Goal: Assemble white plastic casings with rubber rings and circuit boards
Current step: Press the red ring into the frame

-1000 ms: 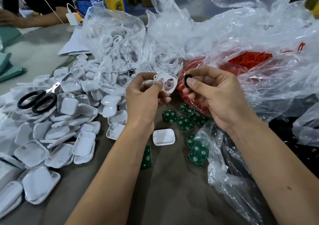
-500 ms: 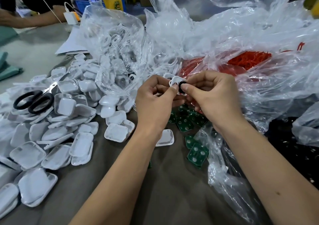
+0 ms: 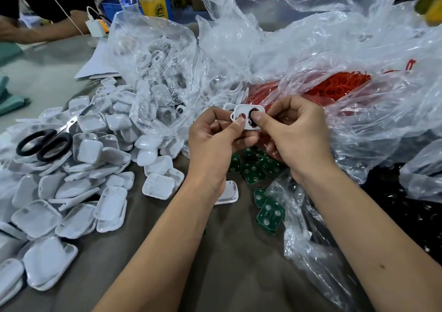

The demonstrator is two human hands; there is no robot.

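Observation:
My left hand [image 3: 212, 141] pinches a white plastic casing [image 3: 244, 113] with round holes, held up in front of the bags. My right hand [image 3: 291, 132] presses a black rubber ring [image 3: 250, 120] into the casing's right hole with the thumb on top of it. Below my hands lie several green circuit boards [image 3: 270, 212] on the brown table. A heap of white casing shells [image 3: 79, 175] covers the left side. Red rubber rings [image 3: 339, 85] fill a clear bag behind my right hand.
Black-handled scissors [image 3: 45, 141] rest on the white heap at left. Crumpled clear plastic bags [image 3: 167, 72] crowd the back and right. A bag of black parts [image 3: 406, 211] lies at the right edge. Another person's arm [image 3: 35, 31] and drinks [image 3: 153, 0] are at the far left back.
My hands came together: the right hand brought the black ring from beside the casing onto its right hole, and the thumb now presses it in.

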